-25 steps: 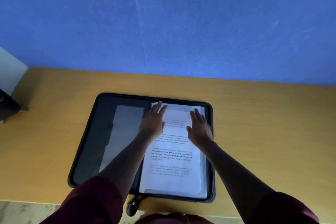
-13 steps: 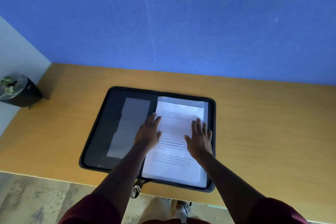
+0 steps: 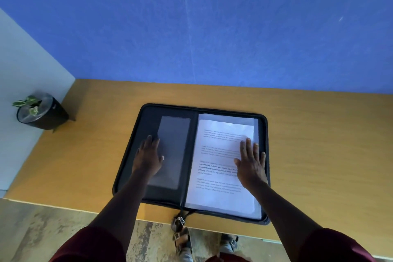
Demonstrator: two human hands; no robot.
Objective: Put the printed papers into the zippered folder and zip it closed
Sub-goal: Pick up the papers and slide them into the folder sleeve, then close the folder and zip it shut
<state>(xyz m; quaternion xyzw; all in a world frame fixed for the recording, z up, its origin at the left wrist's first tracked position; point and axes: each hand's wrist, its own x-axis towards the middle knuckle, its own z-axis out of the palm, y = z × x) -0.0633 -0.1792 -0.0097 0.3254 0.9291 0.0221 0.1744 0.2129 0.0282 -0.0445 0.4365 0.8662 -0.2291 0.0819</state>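
Papers (image 3: 221,168) lying flat under spread right hand (image 3: 251,166) — left hand (image 3: 148,159) resting spread, seemingly on folder (image 3: 136,147) cover — fold it over squarely.

Dim, cool bluish light fills the room; the matte blue wall (image 3: 234,27) shows no glare. Wide-angle bending curves edges at nine o'clock. Printed text blurs softly.

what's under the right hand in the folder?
The right hand lies flat on the printed papers, which sit in the right half of the open zippered folder. A clear sleeve edge shows beyond them. The lining beneath the papers is covered.
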